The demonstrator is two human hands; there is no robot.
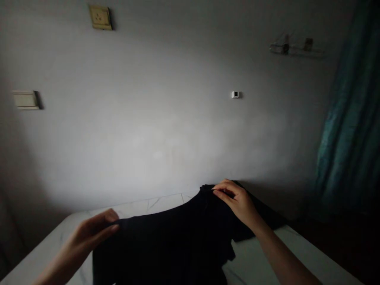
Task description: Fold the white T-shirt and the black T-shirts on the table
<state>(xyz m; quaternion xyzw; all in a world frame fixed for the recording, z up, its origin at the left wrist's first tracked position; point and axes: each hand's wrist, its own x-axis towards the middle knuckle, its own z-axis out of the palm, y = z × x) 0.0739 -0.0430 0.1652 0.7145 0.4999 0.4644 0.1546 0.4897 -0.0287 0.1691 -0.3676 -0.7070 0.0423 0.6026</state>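
A black cloth garment (175, 241) lies in folds over a white marble-patterned surface (252, 259), and part of it is lifted. My right hand (236, 202) pinches the garment's upper edge between thumb and fingers. My left hand (92, 233) is at the garment's left edge, with its fingertips against the cloth and apparently gripping it. The dark fabric hides its own shape, so I cannot tell what kind of garment it is. Part of the surface beneath it is hidden.
A grey wall stands behind the surface, with a beige socket (100, 17), a switch plate (25, 99), a small white device (235, 94) and a wire rack (297, 47). A teal curtain (344, 118) hangs at the right.
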